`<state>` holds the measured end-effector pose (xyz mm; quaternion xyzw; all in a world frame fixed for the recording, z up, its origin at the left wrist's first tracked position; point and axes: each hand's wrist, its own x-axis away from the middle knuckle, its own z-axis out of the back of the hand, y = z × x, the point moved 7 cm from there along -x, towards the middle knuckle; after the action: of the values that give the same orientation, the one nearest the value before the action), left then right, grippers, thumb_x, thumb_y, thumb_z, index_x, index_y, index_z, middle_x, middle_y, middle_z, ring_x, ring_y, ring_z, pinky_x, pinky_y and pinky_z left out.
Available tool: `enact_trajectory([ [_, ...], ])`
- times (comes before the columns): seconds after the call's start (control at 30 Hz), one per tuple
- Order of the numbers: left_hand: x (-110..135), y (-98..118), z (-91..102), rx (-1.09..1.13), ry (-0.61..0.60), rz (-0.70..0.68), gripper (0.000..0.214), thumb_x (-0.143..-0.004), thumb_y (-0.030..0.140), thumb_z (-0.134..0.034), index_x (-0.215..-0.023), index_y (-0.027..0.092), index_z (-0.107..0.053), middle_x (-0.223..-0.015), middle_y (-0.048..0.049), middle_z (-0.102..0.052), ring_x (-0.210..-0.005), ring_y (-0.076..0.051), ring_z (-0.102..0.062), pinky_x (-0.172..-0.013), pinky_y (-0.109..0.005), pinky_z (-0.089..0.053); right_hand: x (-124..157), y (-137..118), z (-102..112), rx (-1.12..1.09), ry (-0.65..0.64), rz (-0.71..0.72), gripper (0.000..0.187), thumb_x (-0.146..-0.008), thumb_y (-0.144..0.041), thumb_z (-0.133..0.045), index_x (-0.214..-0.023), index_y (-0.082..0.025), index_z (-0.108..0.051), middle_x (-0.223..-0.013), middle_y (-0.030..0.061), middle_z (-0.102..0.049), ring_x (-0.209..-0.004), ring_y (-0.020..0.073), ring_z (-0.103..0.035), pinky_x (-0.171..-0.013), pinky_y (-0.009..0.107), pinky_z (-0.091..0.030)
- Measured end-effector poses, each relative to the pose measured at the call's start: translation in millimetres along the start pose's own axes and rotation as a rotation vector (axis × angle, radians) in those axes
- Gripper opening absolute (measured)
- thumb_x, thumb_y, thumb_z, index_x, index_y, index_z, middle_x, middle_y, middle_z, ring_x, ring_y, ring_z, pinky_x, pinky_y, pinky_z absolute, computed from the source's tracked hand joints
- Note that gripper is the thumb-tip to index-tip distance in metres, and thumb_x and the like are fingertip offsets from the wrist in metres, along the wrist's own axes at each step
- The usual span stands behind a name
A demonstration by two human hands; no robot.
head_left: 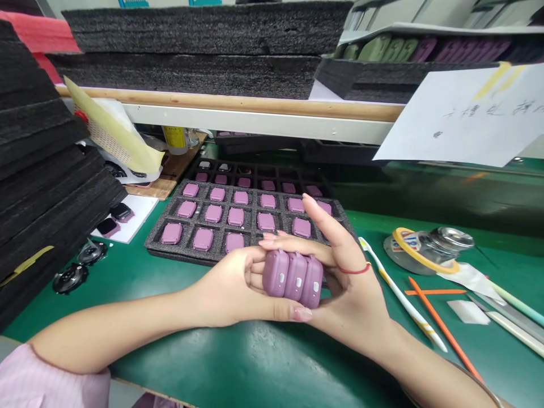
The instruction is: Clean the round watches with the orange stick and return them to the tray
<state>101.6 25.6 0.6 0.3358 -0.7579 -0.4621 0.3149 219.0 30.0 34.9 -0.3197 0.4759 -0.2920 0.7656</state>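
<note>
Three purple watch cases (293,279) are held side by side in a row, their sides with small silver buttons facing me. My left hand (238,283) is closed around the row from the left, its thumb running along the lower edge. From the right, my right hand (352,277) also grips the row, with fingers over the far top edge and one finger raised. Parts of its other fingers are hidden behind the cases. Just beyond my hands lies a black foam tray (199,258), with more purple watch cases (204,238) in its compartments.
Black foam sheets (38,170) are stacked at the left, near round watch parts (70,279). A shelf edge (255,119) crosses above the tray. On the right are a glass bottle (416,249), a toothbrush (402,294), orange sticks (444,326) and a hanging paper (463,119).
</note>
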Motion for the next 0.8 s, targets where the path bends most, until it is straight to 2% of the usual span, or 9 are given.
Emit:
enact_trajectory([
  [0.13,-0.3,-2.1,1.8,0.004,0.018,0.014,0.039,-0.070,0.024,-0.095,-0.104,0.016,-0.077,-0.099,-0.0063,-0.079,-0.097,-0.022,-0.076,-0.096,-0.037,-0.060,-0.6,-1.0,-1.7,0.019,-0.021,0.001,0.105,-0.083,-0.033,-0.087,-0.165,-0.043,-0.023,-0.150,0.0071,-0.062,-0.123,0.0291,-0.072,-0.108,0.047,-0.061],
  [0.2,-0.7,-3.3,1.4,0.018,0.006,0.009,0.044,-0.073,0.033,-0.093,-0.108,0.015,-0.075,-0.106,-0.0098,-0.078,-0.104,-0.026,-0.076,-0.100,-0.042,-0.058,-0.1,-1.3,-2.4,0.080,-0.032,0.005,0.106,-0.084,-0.030,-0.086,-0.166,-0.042,-0.021,-0.152,0.0075,-0.061,-0.123,0.0296,-0.072,-0.101,0.044,-0.066],
  [0.33,-2.6,-2.7,2.5,-0.010,-0.010,0.002,0.047,-0.081,0.050,-0.085,-0.106,0.013,-0.069,-0.107,-0.0137,-0.077,-0.107,-0.031,-0.075,-0.103,-0.049,-0.056,0.6,-2.9,-4.1,0.203,-0.063,0.032,0.109,-0.085,-0.023,-0.082,-0.168,-0.040,-0.014,-0.142,0.0054,-0.069,-0.119,0.0272,-0.075,-0.090,0.036,-0.070],
  [0.43,-2.0,0.2,-0.2,-0.051,-0.069,0.012,0.034,-0.087,0.041,-0.081,-0.103,0.014,-0.069,-0.108,-0.0137,-0.077,-0.110,-0.031,-0.075,-0.108,-0.050,-0.054,-0.4,-5.5,-3.8,0.220,-0.096,0.055,0.110,-0.085,-0.025,-0.084,-0.168,-0.042,-0.014,-0.149,0.0048,-0.064,-0.117,0.0268,-0.076,-0.085,0.034,-0.071],
  [0.5,-0.6,1.0,-2.8,-0.055,-0.107,0.021,0.031,-0.086,0.030,-0.081,-0.109,0.014,-0.069,-0.114,-0.0146,-0.076,-0.117,-0.033,-0.072,-0.111,-0.051,-0.052,-1.5,-7.1,-1.5,0.208,-0.102,0.066,0.110,-0.083,-0.028,-0.087,-0.167,-0.042,-0.017,-0.155,0.0048,-0.058,-0.117,0.0276,-0.076,-0.089,0.036,-0.071],
  [0.63,0.9,-2.8,-3.2,-0.024,-0.081,0.044,0.050,-0.080,0.015,-0.082,-0.124,0.013,-0.061,-0.131,-0.0189,-0.071,-0.129,-0.036,-0.067,-0.112,-0.052,-0.052,-2.2,-3.7,1.5,0.115,-0.097,0.028,0.115,-0.078,-0.027,-0.091,-0.168,-0.039,-0.020,-0.137,0.0043,-0.073,-0.116,0.0278,-0.076,-0.098,0.037,-0.067],
  [0.8,0.3,-2.1,-6.6,-0.030,-0.102,-0.001,0.037,-0.082,0.019,-0.082,-0.116,0.014,-0.068,-0.125,-0.0162,-0.074,-0.122,-0.033,-0.071,-0.109,-0.047,-0.055,-1.7,2.0,0.2,0.096,-0.067,-0.038,0.116,-0.078,-0.024,-0.089,-0.168,-0.038,-0.017,-0.127,0.0044,-0.078,-0.115,0.0270,-0.077,-0.098,0.038,-0.066],
])
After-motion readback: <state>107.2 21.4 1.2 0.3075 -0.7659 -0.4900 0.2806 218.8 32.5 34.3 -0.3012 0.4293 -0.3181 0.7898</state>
